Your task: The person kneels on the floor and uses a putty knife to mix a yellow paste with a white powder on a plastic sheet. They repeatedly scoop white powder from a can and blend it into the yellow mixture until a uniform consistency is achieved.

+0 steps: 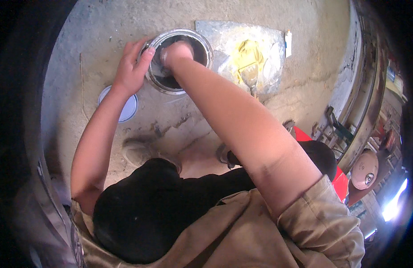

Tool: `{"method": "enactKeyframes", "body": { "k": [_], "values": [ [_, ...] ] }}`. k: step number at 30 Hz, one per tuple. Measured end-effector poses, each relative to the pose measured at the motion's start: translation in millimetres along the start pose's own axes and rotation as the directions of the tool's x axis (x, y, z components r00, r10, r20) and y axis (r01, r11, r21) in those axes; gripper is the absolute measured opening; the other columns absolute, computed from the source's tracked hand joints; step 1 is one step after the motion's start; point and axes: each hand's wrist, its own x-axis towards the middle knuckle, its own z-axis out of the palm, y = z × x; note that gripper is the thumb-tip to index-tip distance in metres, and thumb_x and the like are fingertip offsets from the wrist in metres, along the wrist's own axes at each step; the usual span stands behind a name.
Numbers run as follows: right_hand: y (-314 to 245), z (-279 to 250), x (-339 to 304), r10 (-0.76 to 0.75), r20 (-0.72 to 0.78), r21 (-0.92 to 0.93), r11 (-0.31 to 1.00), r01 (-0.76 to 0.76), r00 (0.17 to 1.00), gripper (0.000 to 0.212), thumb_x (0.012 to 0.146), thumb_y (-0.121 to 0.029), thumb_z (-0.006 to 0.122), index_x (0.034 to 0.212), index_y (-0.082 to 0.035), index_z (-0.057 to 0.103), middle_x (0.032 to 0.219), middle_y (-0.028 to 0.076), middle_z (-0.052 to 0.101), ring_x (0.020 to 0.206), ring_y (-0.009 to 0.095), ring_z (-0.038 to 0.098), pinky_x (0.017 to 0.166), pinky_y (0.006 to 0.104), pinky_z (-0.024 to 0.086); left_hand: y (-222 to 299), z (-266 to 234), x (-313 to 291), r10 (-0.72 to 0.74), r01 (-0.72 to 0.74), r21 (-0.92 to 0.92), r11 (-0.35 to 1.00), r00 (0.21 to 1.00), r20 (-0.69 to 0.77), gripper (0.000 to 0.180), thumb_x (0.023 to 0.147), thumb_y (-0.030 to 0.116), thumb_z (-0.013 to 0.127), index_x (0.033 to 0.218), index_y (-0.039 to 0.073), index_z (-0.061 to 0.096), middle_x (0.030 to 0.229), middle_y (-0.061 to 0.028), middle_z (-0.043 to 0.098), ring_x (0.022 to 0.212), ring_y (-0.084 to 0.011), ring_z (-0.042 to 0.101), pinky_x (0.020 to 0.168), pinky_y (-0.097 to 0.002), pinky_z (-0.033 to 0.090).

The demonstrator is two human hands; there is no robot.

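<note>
closest to the lens sits a rolled khaki sleeve [313, 223] on the right arm, with black trousers [148, 210] bent in a squat below it and two dusty shoes on the ground. from that sleeve the bare forearm runs up to the right hand [176, 51], which is pushed down into a round open metal can with a silver rim and dark inside [202, 44]; its fingers are hidden in the can, so i cannot tell whether they are curled or slack. the left hand [131, 71] rests against the can's left rim, fingers spread and lying along the edge, steadying it without closing around it. the can stands on rough, dusty grey concrete floor [103, 27], near the top of the view. just left of it, partly under the left wrist, lies a flat round pale blue lid [128, 109]. right of the can is a flat grey metal sheet [224, 35] smeared with yellow putty, a putty knife [250, 76] lying on it, and a small white tube [287, 42] beside its far edge. cluttered workshop shelving curves along the right.
</note>
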Motion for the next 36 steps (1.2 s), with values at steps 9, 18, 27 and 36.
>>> {"method": "enactKeyframes", "body": {
  "k": [9,18,27,36],
  "values": [
    [1.9,-8.0,-14.2,-0.215,0.014,-0.044,0.976,0.215,0.977,0.032,0.087,-0.024,0.060,0.101,0.001,0.075,0.108,0.022,0.071,0.105,0.033,0.069,0.092,0.0404,0.054,-2.5,0.5,-0.1,0.003,-0.002,0.031,1.000,0.999,-0.033,0.047,0.099,0.037,0.056,0.132,0.003,0.059,0.127,-0.0193,0.057,0.124,-0.0324,0.052,0.108,-0.0392,0.038],
    [0.1,-8.2,-18.5,0.087,-0.135,0.147,0.987,-0.067,0.987,0.031,0.087,-0.025,0.064,0.104,-0.003,0.076,0.112,0.018,0.072,0.106,0.030,0.070,0.093,0.0370,0.054,-0.1,0.1,-0.3,-0.033,0.033,0.032,0.999,0.999,-0.017,0.055,0.099,0.041,0.057,0.132,-0.002,0.059,0.126,-0.0209,0.057,0.122,-0.0338,0.053,0.107,-0.0381,0.038],
    [1.6,8.6,-2.9,-0.128,0.007,-0.135,0.983,0.128,0.992,0.030,0.090,-0.020,0.060,0.109,-0.003,0.074,0.119,0.019,0.069,0.113,0.033,0.066,0.097,0.0414,0.052,0.6,-0.3,0.8,0.012,-0.012,-0.001,1.000,1.000,0.014,0.051,0.099,0.042,0.057,0.132,0.003,0.060,0.123,-0.0192,0.057,0.121,-0.0319,0.053,0.107,-0.0376,0.038],
    [0.2,2.3,0.3,-0.324,0.114,-0.128,0.932,0.338,0.939,0.030,0.088,-0.016,0.063,0.115,-0.004,0.072,0.123,0.018,0.068,0.115,0.032,0.065,0.098,0.0423,0.051,-2.0,-0.8,2.1,-0.011,0.012,-0.053,0.999,1.000,0.019,0.051,0.100,0.040,0.055,0.133,0.001,0.058,0.127,-0.0173,0.055,0.125,-0.0300,0.051,0.108,-0.0367,0.037]
  ]
}}
